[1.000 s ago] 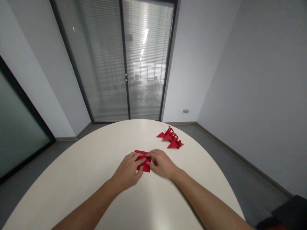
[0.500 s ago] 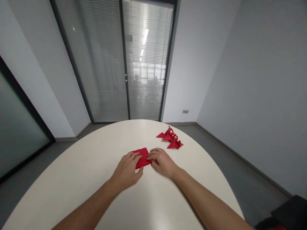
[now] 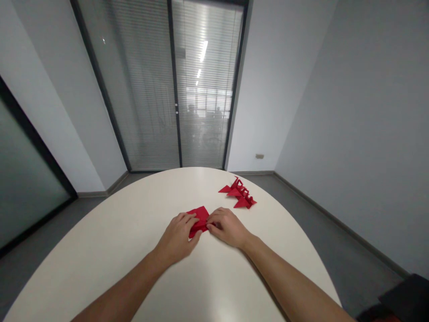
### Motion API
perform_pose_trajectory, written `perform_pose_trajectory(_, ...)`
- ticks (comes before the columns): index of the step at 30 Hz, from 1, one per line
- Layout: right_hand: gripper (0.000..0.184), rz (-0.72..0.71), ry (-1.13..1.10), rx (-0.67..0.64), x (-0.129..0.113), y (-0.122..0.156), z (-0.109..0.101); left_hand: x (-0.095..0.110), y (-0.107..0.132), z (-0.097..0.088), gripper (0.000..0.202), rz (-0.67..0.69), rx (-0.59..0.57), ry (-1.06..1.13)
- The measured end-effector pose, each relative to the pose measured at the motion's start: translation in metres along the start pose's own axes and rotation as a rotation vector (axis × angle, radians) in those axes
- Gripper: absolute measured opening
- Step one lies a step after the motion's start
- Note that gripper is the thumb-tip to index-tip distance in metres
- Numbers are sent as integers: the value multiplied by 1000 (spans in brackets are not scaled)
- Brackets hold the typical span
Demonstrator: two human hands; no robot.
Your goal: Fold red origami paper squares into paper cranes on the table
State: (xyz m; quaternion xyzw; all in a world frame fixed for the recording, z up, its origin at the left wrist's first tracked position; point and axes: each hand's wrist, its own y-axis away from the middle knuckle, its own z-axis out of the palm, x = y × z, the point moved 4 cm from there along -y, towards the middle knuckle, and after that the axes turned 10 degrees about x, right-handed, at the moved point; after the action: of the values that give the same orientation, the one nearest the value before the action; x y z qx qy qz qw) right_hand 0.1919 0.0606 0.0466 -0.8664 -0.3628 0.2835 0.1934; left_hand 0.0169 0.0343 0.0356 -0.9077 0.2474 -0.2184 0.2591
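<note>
A red sheet of paper (image 3: 200,218), partly folded, lies on the white round table (image 3: 134,232) in front of me. My left hand (image 3: 177,237) lies over its left side with the fingers pressing it down. My right hand (image 3: 226,226) meets it from the right, fingertips pinched on the paper's right edge. Both hands cover part of the sheet.
A pile of folded red paper shapes (image 3: 238,193) sits further back on the right of the table. Glass doors with blinds (image 3: 174,89) stand beyond the table's far edge. A dark object (image 3: 402,295) shows at the lower right corner.
The red paper has been turned and refolded under my fingers; its far corner now points up and away. Both hands stayed in place at the sheet.
</note>
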Motion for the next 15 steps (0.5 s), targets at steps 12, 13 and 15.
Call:
perform_pose_trajectory(12,14,53,29,28,4,0,0,-15,-2,5,30,-109,-3,22)
perform_pose_trajectory(13,15,55,27,29,5,1,0,-15,-2,6,30,-122,-2,22)
perform_pose_trajectory(15,17,61,24,31,5,1,0,-17,-2,7,31,-152,6,26)
